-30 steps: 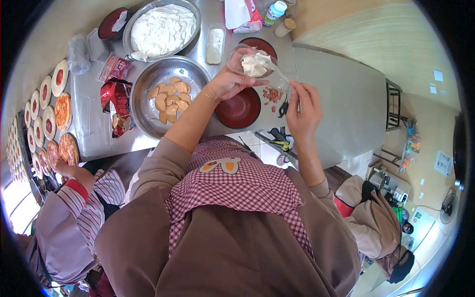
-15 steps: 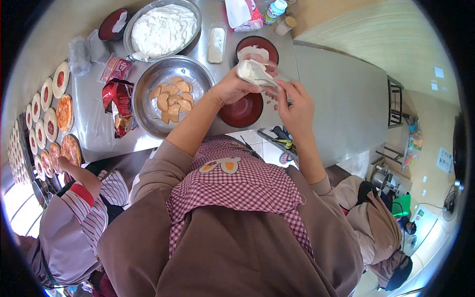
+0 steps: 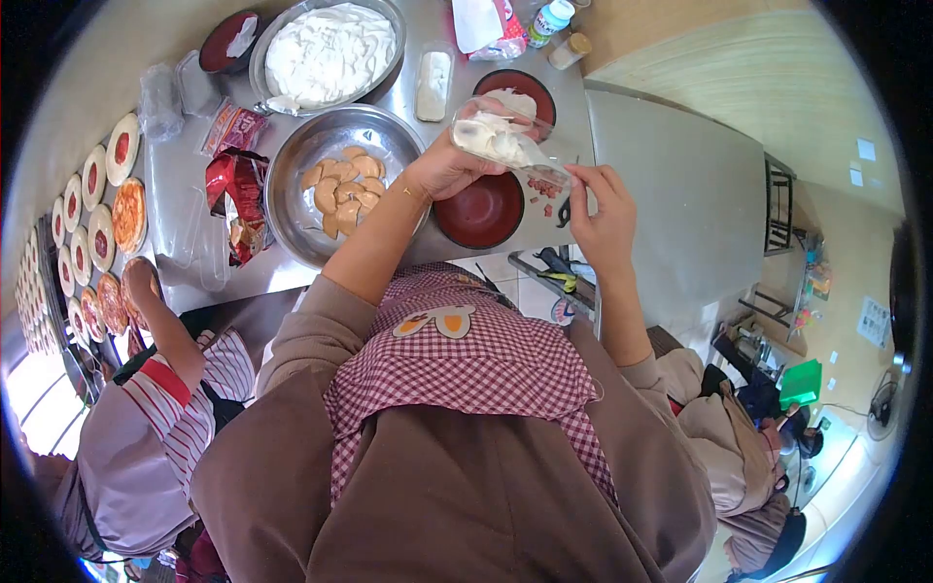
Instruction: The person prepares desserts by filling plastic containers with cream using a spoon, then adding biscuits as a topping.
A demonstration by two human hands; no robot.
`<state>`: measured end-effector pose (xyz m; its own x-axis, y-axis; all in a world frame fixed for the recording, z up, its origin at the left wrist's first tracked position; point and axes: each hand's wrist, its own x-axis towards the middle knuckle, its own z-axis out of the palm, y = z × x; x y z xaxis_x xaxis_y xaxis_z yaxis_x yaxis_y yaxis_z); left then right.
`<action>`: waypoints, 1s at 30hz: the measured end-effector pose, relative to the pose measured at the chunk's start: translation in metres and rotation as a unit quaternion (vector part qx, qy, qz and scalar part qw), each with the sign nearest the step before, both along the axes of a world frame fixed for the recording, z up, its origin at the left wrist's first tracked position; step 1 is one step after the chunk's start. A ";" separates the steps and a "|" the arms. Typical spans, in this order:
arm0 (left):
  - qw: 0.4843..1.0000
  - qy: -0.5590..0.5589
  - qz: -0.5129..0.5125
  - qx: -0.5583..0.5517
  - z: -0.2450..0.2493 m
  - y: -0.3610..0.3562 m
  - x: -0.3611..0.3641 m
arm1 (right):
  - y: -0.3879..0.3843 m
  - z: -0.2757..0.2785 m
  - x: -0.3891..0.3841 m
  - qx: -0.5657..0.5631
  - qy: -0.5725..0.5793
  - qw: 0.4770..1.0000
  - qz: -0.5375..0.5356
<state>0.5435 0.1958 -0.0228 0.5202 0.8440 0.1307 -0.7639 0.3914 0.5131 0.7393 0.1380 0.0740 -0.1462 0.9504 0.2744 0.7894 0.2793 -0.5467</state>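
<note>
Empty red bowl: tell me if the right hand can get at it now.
Probably yes: the red bowl lies open beside the right hand, nothing tall between them, though that hand pinches the clear bag held by the left hand.

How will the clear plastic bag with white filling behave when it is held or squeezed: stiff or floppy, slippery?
The bag is probably floppy: it creases and bends between the left hand and the right hand. The white filling looks soft, so squeezing would likely shift it inside. The thin film may be slippery where it is smeared.
</note>
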 end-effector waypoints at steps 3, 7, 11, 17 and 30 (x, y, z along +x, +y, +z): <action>1.000 -0.002 -0.007 -0.015 0.006 -0.001 0.004 | 0.004 -0.009 -0.004 0.015 -0.022 1.000 -0.004; 0.999 -0.004 -0.031 -0.036 0.007 -0.003 0.007 | 0.007 -0.008 -0.017 0.014 -0.032 0.999 -0.001; 0.997 0.004 -0.045 -0.055 0.004 -0.004 0.009 | 0.012 -0.011 -0.020 0.030 -0.036 0.999 0.023; 0.999 0.000 -0.029 -0.031 -0.007 0.000 0.001 | 0.014 0.001 -0.005 0.017 -0.113 0.993 0.034; 0.996 0.065 -0.049 -0.047 0.000 0.007 -0.005 | 0.017 -0.006 0.004 0.017 -0.106 0.992 0.067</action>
